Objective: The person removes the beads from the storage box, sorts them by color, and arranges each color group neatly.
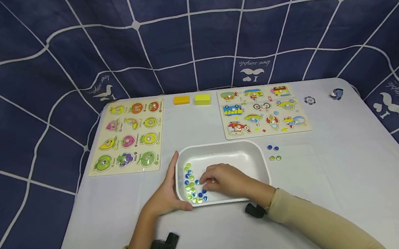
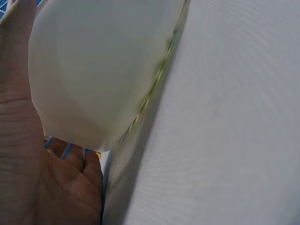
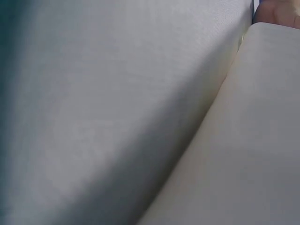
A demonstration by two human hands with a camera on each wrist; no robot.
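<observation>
In the head view, a white rectangular tray (image 1: 238,153) stands on the table. My left hand (image 1: 164,196) holds its left end, fingers along the side wall and thumb at the front corner; the left wrist view shows the tray wall (image 2: 98,70) between thumb and fingers. Along the tray's left side lie several blue and yellow-green glass beads (image 1: 191,177), round and shiny. My right hand (image 1: 226,180) reaches in over the front rim. Its bent index finger and thumb stand slightly apart beside a few blue beads, with no bead visible between them. The right wrist view shows only the tray's outer wall (image 3: 243,140) and some fingers.
Two blue beads (image 1: 273,148) and two green beads (image 1: 275,158) lie right of the tray. Behind are a fruit puzzle board (image 1: 136,124), a vehicle puzzle board (image 1: 256,113), an orange block (image 1: 181,100), a yellow block (image 1: 202,99), a poker chip (image 1: 310,100) and a small blue figure (image 1: 336,94).
</observation>
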